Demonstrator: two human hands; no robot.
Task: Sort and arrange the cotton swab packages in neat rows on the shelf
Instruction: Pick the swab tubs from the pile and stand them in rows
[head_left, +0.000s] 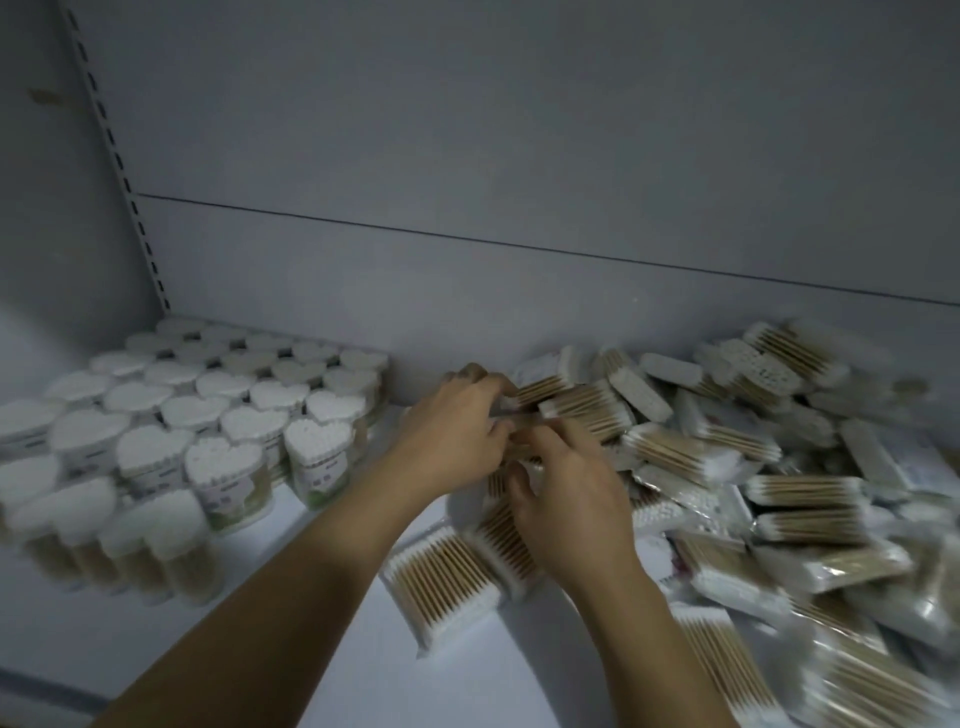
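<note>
A loose heap of flat cotton swab packets (779, 467), clear wraps with wooden sticks and white tips, covers the right half of the white shelf (322, 639). My left hand (452, 431) and my right hand (566, 499) meet at the heap's left edge, fingers curled around one swab packet (519, 415) held between them. The picture is blurred there, so the exact grip is unclear. Two more packets (457, 566) lie flat below my right hand.
Heart-shaped tubs of cotton swabs (208, 415) stand in tidy rows on the shelf's left side, reaching the back wall (519, 182). A slotted upright rail (124, 171) runs up the left corner. Bare shelf surface shows between the tubs and the heap.
</note>
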